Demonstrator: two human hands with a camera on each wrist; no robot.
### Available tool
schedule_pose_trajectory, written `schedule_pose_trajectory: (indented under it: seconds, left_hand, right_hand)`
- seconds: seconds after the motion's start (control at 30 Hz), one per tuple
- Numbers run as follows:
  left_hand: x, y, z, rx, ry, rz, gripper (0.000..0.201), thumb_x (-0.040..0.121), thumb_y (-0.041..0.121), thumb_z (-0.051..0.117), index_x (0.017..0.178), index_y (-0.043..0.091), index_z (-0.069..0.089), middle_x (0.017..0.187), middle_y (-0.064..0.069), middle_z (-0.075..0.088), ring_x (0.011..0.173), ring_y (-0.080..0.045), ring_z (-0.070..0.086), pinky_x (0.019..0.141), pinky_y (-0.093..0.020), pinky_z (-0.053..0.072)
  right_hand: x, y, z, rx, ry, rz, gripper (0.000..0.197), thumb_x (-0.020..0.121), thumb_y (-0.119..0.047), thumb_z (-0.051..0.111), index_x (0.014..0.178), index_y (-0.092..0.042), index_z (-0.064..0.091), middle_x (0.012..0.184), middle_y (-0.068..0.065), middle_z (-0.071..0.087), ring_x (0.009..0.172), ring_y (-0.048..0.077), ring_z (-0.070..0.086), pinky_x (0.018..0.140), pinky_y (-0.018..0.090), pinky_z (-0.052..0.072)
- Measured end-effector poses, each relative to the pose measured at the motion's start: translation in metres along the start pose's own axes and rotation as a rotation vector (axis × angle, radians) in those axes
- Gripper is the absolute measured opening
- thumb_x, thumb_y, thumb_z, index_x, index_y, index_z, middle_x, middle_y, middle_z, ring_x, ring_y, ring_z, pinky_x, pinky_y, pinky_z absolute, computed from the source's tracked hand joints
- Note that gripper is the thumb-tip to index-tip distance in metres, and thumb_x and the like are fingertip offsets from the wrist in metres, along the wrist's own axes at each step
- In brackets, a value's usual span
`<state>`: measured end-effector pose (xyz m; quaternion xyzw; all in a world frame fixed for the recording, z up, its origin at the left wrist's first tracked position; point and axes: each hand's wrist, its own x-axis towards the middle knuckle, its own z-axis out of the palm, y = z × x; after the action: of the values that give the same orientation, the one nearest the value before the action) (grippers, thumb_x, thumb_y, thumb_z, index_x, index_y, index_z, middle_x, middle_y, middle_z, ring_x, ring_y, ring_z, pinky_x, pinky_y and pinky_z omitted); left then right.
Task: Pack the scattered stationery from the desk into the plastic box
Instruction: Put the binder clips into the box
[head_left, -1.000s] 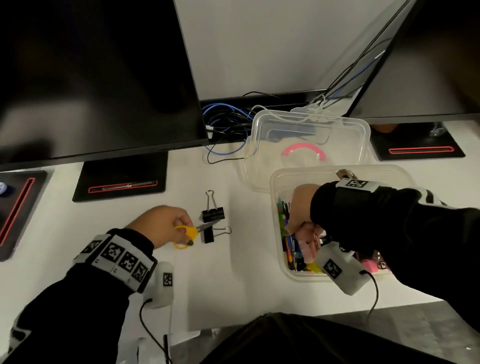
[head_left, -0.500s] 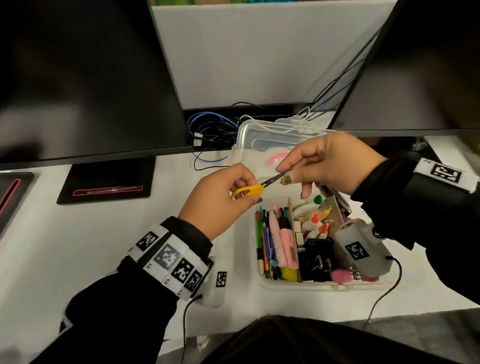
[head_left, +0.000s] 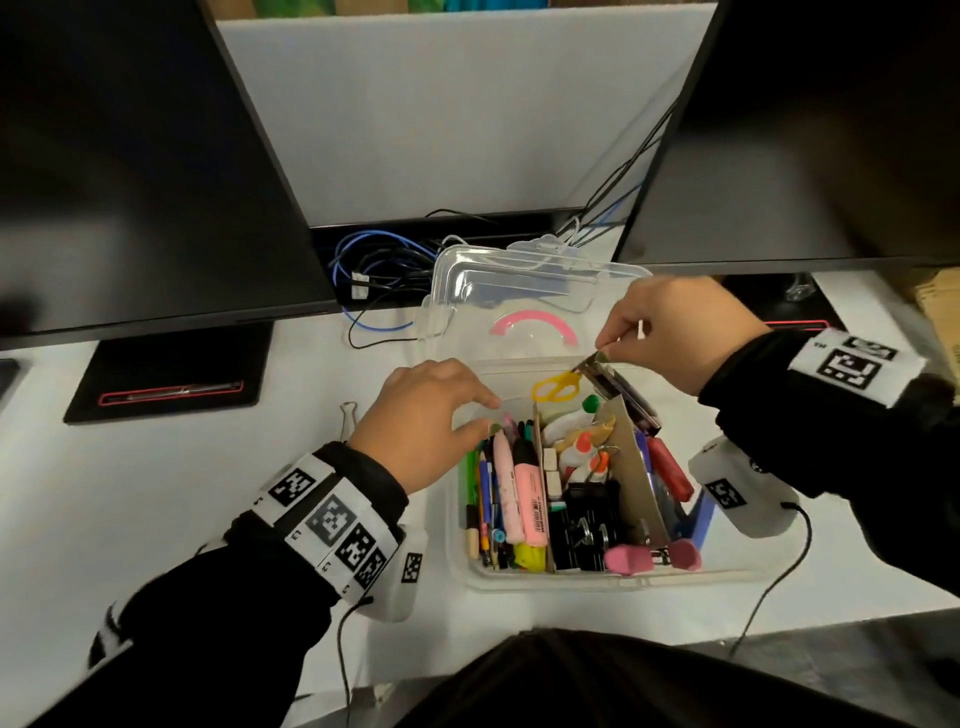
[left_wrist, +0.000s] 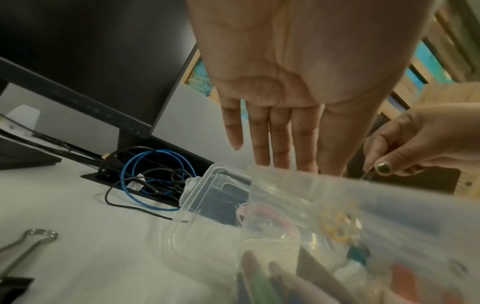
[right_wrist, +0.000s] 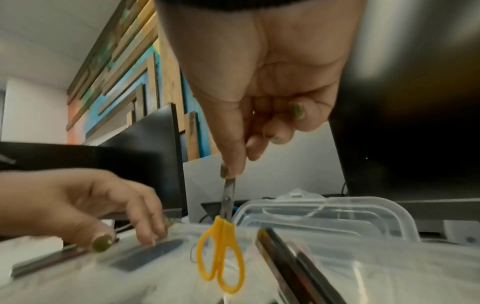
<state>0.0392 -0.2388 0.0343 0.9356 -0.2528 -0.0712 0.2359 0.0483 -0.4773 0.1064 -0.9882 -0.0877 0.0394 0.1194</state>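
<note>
The clear plastic box (head_left: 597, 579) sits on the desk, filled with pens, highlighters, glue bottles and binder clips. My right hand (head_left: 670, 332) pinches the blade tips of small yellow-handled scissors (head_left: 557, 387), which hang handles-down over the box's far end; the scissors (right_wrist: 221, 253) show the same in the right wrist view. My left hand (head_left: 431, 415) is open and holds nothing, its fingers (left_wrist: 270, 135) straight at the box's far-left corner. A black binder clip (left_wrist: 15, 257) lies on the desk left of the box, mostly hidden behind my left wrist in the head view.
The box's clear lid (head_left: 524, 306) with a pink handle lies open behind it. Two dark monitors (head_left: 130, 171) stand at the left and right on black bases (head_left: 166, 379). Blue and black cables (head_left: 374, 265) bundle behind the lid. The desk's front edge is near.
The left hand passed the scissors to the right hand and let go. The right hand carried them by the blades over the box's far end; the left hand dropped to the box's corner.
</note>
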Motion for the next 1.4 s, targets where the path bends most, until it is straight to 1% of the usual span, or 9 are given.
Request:
schedule_pose_trajectory:
  seconds: [0.13,0.23,0.37,0.47,0.57,0.8,1.0,1.13,1.4]
  left_hand:
    - [0.002,0.002,0.004,0.19,-0.106,0.006,0.029,0.092,0.034,0.051,0.12,0.035,0.059,0.125,0.014,0.05,0.123,-0.007,0.038,0.095,-0.017,0.013]
    - [0.006,0.016,0.002,0.28,-0.159,0.067,0.03,0.095,0.034,0.046,0.123,0.034,0.058,0.116,0.011,0.052,0.112,-0.01,0.043,0.093,-0.021,0.021]
    - [0.008,0.04,0.001,0.146,-0.438,0.046,0.036,0.094,0.033,0.049,0.13,0.033,0.051,0.111,0.009,0.052,0.088,-0.006,0.046,0.081,-0.02,0.038]
    - [0.013,0.054,-0.001,0.144,-0.584,0.012,0.044,0.096,0.029,0.045,0.139,0.033,0.039,0.105,0.007,0.053,0.087,-0.008,0.046,0.078,-0.019,0.036]
    - [0.029,0.062,-0.004,0.193,-0.592,-0.013,0.046,0.099,0.023,0.039,0.143,0.032,0.033,0.119,-0.001,0.057,0.096,-0.012,0.049,0.08,-0.02,0.035]
    - [0.063,0.061,0.004,0.455,-0.732,-0.077,0.056,0.095,0.007,0.035,0.145,0.032,0.029,0.147,-0.002,0.038,0.13,-0.02,0.04,0.098,-0.025,0.036]
    - [0.067,0.078,0.005,0.669,-0.836,-0.063,0.059,0.096,0.004,0.033,0.149,0.028,0.02,0.147,-0.007,0.035,0.13,-0.023,0.04,0.098,-0.026,0.037]
    - [0.068,0.079,0.004,0.713,-0.858,-0.044,0.059,0.097,0.005,0.032,0.149,0.028,0.019,0.144,-0.007,0.039,0.127,-0.022,0.043,0.095,-0.026,0.039]
    - [0.068,0.081,0.003,0.78,-0.902,-0.001,0.058,0.097,0.004,0.031,0.149,0.026,0.018,0.139,-0.009,0.043,0.121,-0.023,0.047,0.091,-0.026,0.04]
  right_hand:
    - [-0.002,0.003,0.018,-0.128,-0.092,-0.04,0.017,0.088,-0.023,0.056,0.095,-0.02,0.071,0.095,-0.005,0.055,0.094,0.018,0.055,0.071,0.024,0.036]
    - [-0.001,0.004,0.026,-0.171,-0.102,-0.036,0.02,0.09,-0.023,0.051,0.097,-0.019,0.069,0.104,-0.002,0.059,0.094,0.019,0.056,0.068,0.022,0.031]
    - [0.001,0.007,0.027,-0.182,-0.139,-0.008,0.02,0.088,-0.021,0.049,0.092,-0.018,0.068,0.1,0.001,0.062,0.09,0.021,0.057,0.066,0.023,0.033]
    - [0.004,0.009,0.026,-0.174,-0.165,0.004,0.021,0.089,-0.024,0.049,0.091,-0.015,0.068,0.099,0.003,0.063,0.089,0.023,0.058,0.067,0.024,0.036]
    - [0.008,0.013,0.026,-0.138,-0.175,0.049,0.024,0.09,-0.022,0.047,0.092,-0.012,0.069,0.099,0.005,0.065,0.088,0.024,0.059,0.067,0.023,0.036]
    - [0.005,0.015,0.02,-0.041,-0.083,0.059,0.026,0.09,-0.019,0.045,0.092,-0.013,0.07,0.098,0.006,0.065,0.084,0.024,0.057,0.06,0.02,0.032]
    - [0.008,0.008,0.03,-0.04,-0.126,0.034,0.026,0.091,-0.019,0.047,0.099,-0.01,0.07,0.102,0.007,0.065,0.092,0.024,0.06,0.071,0.024,0.041]
    - [0.01,0.006,0.034,-0.068,-0.146,0.019,0.022,0.09,-0.021,0.05,0.094,-0.008,0.067,0.099,0.008,0.065,0.083,0.023,0.057,0.069,0.025,0.041]
    - [0.01,0.006,0.035,-0.119,-0.228,-0.013,0.028,0.092,-0.027,0.052,0.108,-0.008,0.067,0.106,0.008,0.065,0.096,0.025,0.061,0.072,0.026,0.041]
